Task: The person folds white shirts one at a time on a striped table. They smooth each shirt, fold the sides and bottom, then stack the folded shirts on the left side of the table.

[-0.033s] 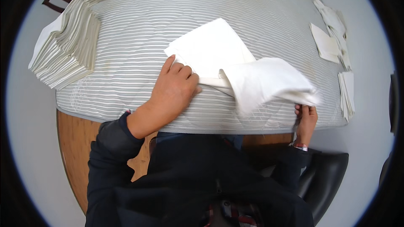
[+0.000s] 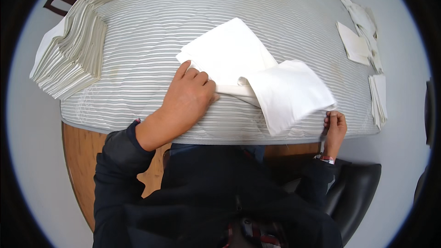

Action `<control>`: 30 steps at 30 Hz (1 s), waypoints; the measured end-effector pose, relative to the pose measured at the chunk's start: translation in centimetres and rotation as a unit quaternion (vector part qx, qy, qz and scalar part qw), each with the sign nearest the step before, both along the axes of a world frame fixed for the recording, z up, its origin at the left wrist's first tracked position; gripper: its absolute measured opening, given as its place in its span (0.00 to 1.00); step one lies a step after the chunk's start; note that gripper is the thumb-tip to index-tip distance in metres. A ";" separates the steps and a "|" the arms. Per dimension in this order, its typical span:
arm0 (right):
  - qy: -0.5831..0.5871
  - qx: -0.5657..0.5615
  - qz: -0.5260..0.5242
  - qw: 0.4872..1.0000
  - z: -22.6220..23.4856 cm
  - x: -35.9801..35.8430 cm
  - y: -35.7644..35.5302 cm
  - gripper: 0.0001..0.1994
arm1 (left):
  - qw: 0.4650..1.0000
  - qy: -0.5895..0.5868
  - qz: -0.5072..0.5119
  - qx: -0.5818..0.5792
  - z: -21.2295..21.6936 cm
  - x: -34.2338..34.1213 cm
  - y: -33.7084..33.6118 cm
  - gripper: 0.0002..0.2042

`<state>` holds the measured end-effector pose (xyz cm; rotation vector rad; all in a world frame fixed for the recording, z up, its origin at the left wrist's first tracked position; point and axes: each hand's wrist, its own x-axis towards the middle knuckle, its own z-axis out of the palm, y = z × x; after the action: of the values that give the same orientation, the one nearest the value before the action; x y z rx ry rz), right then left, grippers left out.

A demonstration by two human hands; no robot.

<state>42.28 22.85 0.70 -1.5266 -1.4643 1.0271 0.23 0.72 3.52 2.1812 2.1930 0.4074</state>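
A white cloth point(image 2: 234, 48) lies partly folded on a striped quilted surface in front of me. My left hand point(image 2: 188, 89) is closed on its near left edge, with the index finger stretched along the cloth and the other fingers curled. The right part of the cloth is turned over as a loose flap point(image 2: 296, 92), slightly blurred at its right corner. At that corner my right hand point(image 2: 335, 121) is closed in a pinch. A rolled or doubled strip of the cloth shows between my left hand and the flap.
Tall stacks of folded white cloths point(image 2: 71, 53) stand at the left. Several loose cloths point(image 2: 353, 43) and a folded bundle point(image 2: 378, 98) lie along the right edge. The striped mattress point(image 2: 151, 27) ends just before my body. A black chair point(image 2: 356, 197) is at the lower right.
The flap has swung down and spread flatter toward the near edge, its right corner shifting slightly left. My right hand has barely moved; my left hand stays on the cloth's edge.
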 end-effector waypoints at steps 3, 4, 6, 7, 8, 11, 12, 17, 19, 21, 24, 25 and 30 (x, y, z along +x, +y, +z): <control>-0.142 -0.002 0.112 0.984 3.5 0.8 -2.1 0.09 | 0.999 -0.011 -0.034 -0.011 2.1 -0.3 0.7 0.08; -0.208 -0.016 0.133 0.969 5.2 0.1 -2.9 0.10 | 0.998 -0.018 -0.036 -0.038 2.8 -0.6 1.0 0.08; -0.242 0.115 0.176 0.947 8.3 -2.4 -4.4 0.12 | 0.998 -0.034 -0.027 -0.046 3.6 -0.8 2.0 0.12; -0.224 0.197 0.213 0.930 9.4 -4.0 -5.2 0.14 | 0.998 -0.047 -0.036 -0.004 3.8 -0.8 2.4 0.14; -0.220 0.235 0.296 0.899 10.2 -5.8 -5.8 0.18 | 0.995 -0.059 -0.052 0.060 3.9 -0.6 2.7 0.16; -0.303 0.302 0.511 0.746 8.9 -11.7 -8.0 0.40 | 0.980 -0.152 -0.125 0.039 3.1 0.0 4.8 0.22; -0.298 0.302 0.557 0.714 7.6 -13.5 -9.0 0.42 | 0.973 -0.182 -0.138 0.019 2.7 0.5 5.4 0.22; -0.321 0.364 0.520 0.703 3.3 -17.0 -11.5 0.37 | 0.956 -0.243 -0.161 0.018 0.8 1.3 6.7 0.11; -0.317 0.408 0.479 0.710 2.8 -16.9 -10.6 0.34 | 0.952 -0.258 -0.164 0.023 0.4 1.3 7.0 0.09; -0.300 0.372 0.443 0.759 3.0 -16.4 -10.4 0.31 | 0.950 -0.263 -0.167 0.033 0.2 1.6 7.3 0.07; -0.304 0.370 0.390 0.787 3.4 -17.2 -10.0 0.24 | 0.947 -0.266 -0.162 0.081 0.4 2.4 7.8 0.06; -0.307 0.377 0.379 0.787 3.6 -17.7 -9.8 0.22 | 0.944 -0.276 -0.151 0.104 0.7 2.7 7.9 0.06; -0.192 0.409 0.314 0.835 8.5 -17.7 -6.5 0.16 | 0.917 -0.302 -0.155 0.208 3.5 3.0 8.4 0.09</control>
<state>24.53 16.33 9.15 -0.6271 -2.3723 0.2804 3.18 9.09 7.03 2.1119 1.4968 1.4080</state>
